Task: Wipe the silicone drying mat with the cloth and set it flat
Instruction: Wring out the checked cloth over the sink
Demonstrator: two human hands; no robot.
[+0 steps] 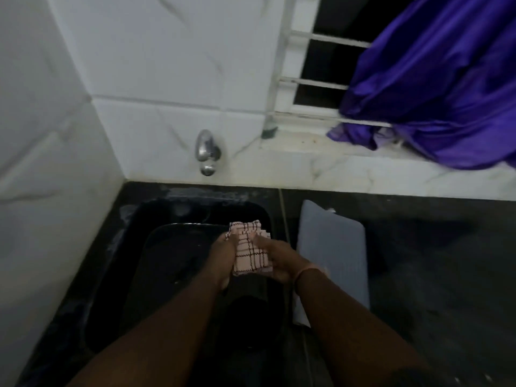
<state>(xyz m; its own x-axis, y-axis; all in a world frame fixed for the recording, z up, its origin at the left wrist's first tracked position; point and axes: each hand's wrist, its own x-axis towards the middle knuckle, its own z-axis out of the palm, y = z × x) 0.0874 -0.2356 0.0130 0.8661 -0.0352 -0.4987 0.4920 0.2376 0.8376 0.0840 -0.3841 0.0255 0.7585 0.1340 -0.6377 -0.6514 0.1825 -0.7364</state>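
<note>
Both your left hand (223, 254) and right hand (275, 258) grip the folded cloth (250, 251) over the sink (134, 219), fingers curled; grey mat (335, 247) beside on bench (432, 261).

One cloth (249, 248), one mat (333, 247), two hands (223, 255).

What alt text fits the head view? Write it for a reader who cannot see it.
Both hands, left hand and right hand, hold a folded pink checked cloth over a dark sink. A grey silicone mat lies on the dark counter beside the sink. A metal tap juts from the white tiled wall, and purple fabric hangs at the window.
</note>
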